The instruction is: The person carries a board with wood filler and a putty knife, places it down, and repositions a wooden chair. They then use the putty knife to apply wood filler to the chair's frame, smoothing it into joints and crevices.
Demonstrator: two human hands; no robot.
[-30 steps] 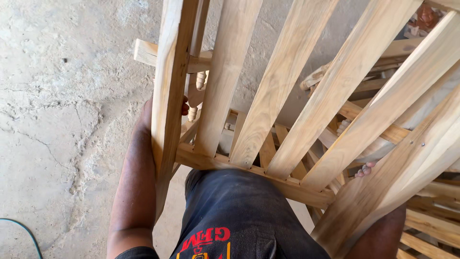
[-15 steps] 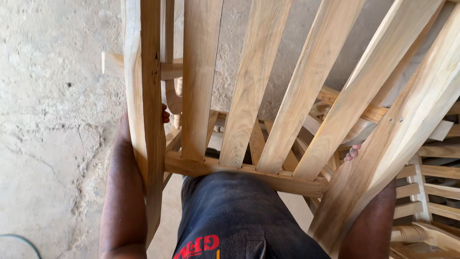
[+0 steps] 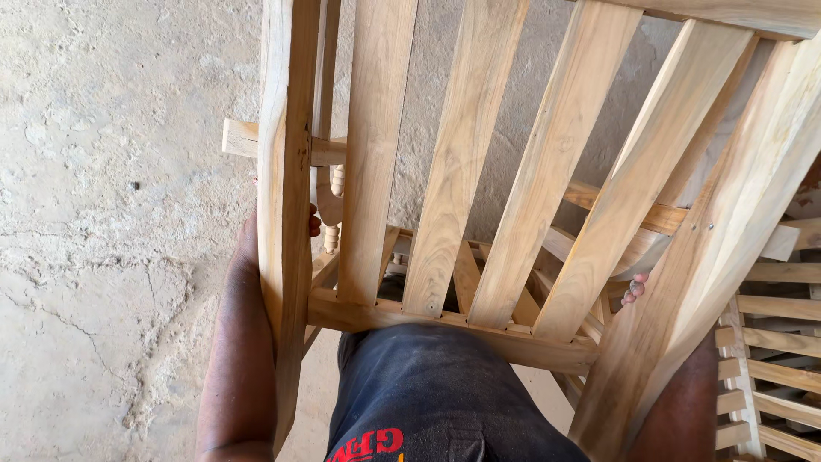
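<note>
Wooden chair (image 3: 479, 214) held against torso, slats running away; left hand (image 3: 256, 235) clamps left post, right hand (image 3: 637, 289) grips right post.

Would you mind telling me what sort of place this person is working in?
Probably a furniture or carpentry workshop. Both hands, left hand and right hand, grip an unfinished slatted wooden chair frame; more bare slatted wooden pieces lie at the right, and the ground is a rough, cracked concrete floor.
</note>
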